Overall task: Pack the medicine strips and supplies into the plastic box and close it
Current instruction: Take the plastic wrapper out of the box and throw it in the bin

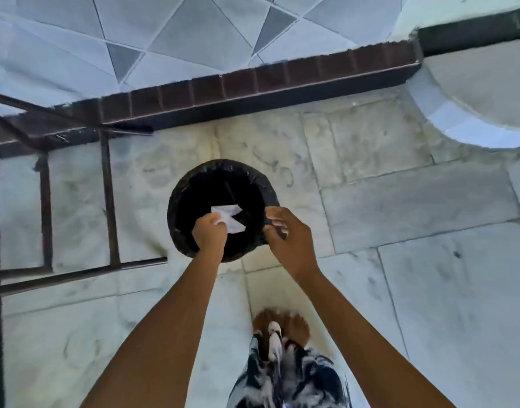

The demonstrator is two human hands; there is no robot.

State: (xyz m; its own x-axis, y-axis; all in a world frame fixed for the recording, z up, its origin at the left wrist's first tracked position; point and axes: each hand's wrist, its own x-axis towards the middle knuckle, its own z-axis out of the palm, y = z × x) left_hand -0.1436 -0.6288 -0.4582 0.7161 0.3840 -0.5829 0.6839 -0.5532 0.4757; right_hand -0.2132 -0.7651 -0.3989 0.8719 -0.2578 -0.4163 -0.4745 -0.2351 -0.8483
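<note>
Over the black-lined bin [220, 187] on the floor, our left hand [209, 232] pinches white scraps [230, 219], right hand [285, 234] grips the liner, and no box shows, so packing seems undone.

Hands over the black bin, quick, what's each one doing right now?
Left hand: closed on white paper above the bin.
Right hand: pinching the black bin liner at the rim.
</note>
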